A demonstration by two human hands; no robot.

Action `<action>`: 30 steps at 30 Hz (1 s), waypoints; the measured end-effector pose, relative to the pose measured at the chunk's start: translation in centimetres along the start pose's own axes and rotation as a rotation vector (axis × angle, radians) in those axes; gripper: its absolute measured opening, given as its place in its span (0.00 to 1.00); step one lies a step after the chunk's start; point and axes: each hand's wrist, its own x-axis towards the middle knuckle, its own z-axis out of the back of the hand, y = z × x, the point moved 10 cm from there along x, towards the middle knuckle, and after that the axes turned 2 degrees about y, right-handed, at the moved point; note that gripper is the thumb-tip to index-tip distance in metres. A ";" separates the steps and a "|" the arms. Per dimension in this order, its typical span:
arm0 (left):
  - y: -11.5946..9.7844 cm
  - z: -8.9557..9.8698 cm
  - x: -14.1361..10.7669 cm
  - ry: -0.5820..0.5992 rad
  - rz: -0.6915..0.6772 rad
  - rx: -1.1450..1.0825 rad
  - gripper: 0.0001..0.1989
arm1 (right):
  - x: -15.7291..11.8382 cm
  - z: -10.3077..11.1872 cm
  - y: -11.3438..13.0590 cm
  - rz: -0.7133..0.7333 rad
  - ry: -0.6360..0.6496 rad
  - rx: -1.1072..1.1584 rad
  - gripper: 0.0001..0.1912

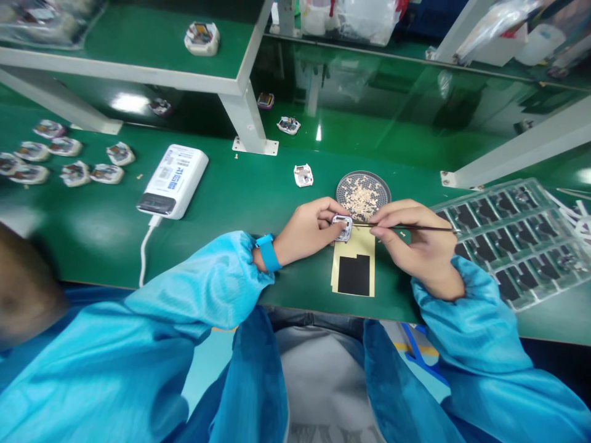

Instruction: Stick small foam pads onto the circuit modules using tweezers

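Pinching a white module (342, 227) in the left hand (305, 234), over a yellow sheet (353, 261) at 6 o'clock, below a mesh tray (362, 195) at 12; gripping tweezers (401, 227) in the right hand (422, 246), tips touching the module; blister tray (512, 243) at 3 o'clock.

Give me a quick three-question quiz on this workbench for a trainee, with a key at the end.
1. Which hand holds the fine tweezers?
2. True or false: the blue wrist strap is on the right wrist.
3. What colour is the patch on the yellow sheet below the small square white module?

Key:
1. The right hand.
2. False, it is on the left wrist.
3. Black.
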 end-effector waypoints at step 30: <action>0.2 -0.6 0.4 0.130 0.057 -0.045 0.12 | 0.2 -0.5 -5.4 -0.430 0.164 0.569 0.11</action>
